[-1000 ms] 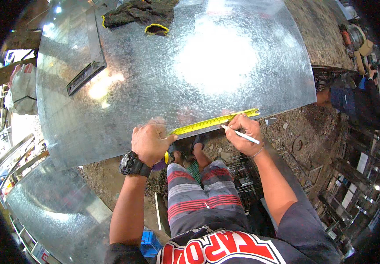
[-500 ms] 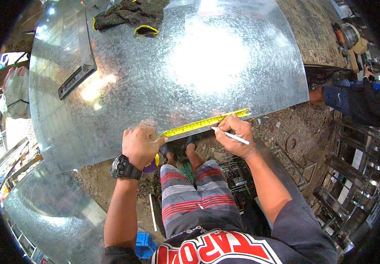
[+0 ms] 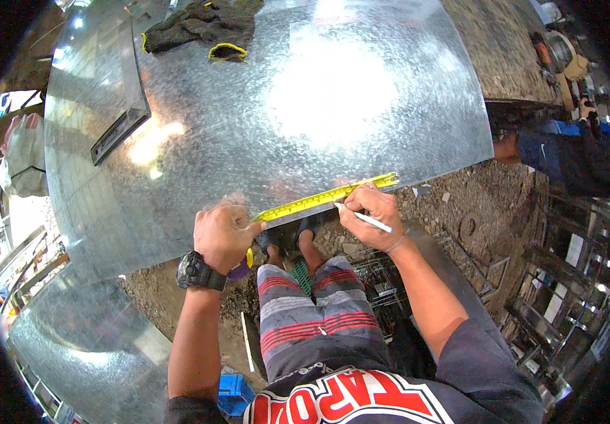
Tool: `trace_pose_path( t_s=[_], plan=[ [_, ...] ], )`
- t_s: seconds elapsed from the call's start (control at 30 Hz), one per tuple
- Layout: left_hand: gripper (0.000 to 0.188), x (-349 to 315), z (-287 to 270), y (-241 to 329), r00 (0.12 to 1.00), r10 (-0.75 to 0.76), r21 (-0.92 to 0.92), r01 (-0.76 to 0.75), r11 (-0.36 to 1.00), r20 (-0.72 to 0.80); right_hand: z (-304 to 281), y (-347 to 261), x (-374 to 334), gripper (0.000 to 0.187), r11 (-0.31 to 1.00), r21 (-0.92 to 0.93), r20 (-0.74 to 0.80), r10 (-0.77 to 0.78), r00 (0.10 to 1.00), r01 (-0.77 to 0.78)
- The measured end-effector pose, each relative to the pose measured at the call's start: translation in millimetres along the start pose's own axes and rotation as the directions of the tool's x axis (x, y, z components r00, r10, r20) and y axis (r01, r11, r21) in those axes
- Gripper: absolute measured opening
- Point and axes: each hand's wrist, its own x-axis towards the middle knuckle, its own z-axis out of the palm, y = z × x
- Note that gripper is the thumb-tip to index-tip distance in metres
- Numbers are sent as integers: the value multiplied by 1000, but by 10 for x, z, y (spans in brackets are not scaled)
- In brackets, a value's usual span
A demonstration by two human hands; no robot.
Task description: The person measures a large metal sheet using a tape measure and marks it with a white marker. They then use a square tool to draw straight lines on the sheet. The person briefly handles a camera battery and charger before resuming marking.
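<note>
Surface: galvanised steel sheet (image 3: 262, 120), gravel below.
Left hand (image 3: 221, 233): grip closed, pinning yellow tape measure (image 3: 326, 197) at the near edge.
Right hand (image 3: 372, 210): grip pinching white marker (image 3: 363, 218) against the tape.

A black wristwatch (image 3: 193, 271) on the left wrist, dark short sleeves, and red-and-grey striped shorts (image 3: 312, 318).

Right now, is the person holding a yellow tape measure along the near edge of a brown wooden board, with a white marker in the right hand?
Not quite: the head view shows a shiny galvanised metal sheet, not a wooden board. The yellow tape measure lies along its near edge, and the right hand holds the white marker.
</note>
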Motion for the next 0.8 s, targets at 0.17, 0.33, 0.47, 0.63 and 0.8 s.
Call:
trace_pose_path(
  t_s=[0.17,0.33,0.47,0.63,0.8],
  plan=[
    [43,-4,19,-36,999,25,18,-25,1000,-25,27,-6,6,20,999,-22,-18,-28,999,28],
    [44,10,17,-6,999,34,14,-34,999,-39,35,-11,5,22,999,-25,-34,-32,999,31],
    [52,7,81,-58,987,93,-21,-97,995,-128,-1,-2,27,25,998,60,22,36,999,-37],
    [52,-10,77,-77,988,81,-24,-84,996,-130,-13,-16,43,25,988,117,3,99,995,-99],
    [48,2,76,-47,992,67,-7,-68,998,-105,27,0,42,26,999,35,-37,29,999,-28]
  ],
)
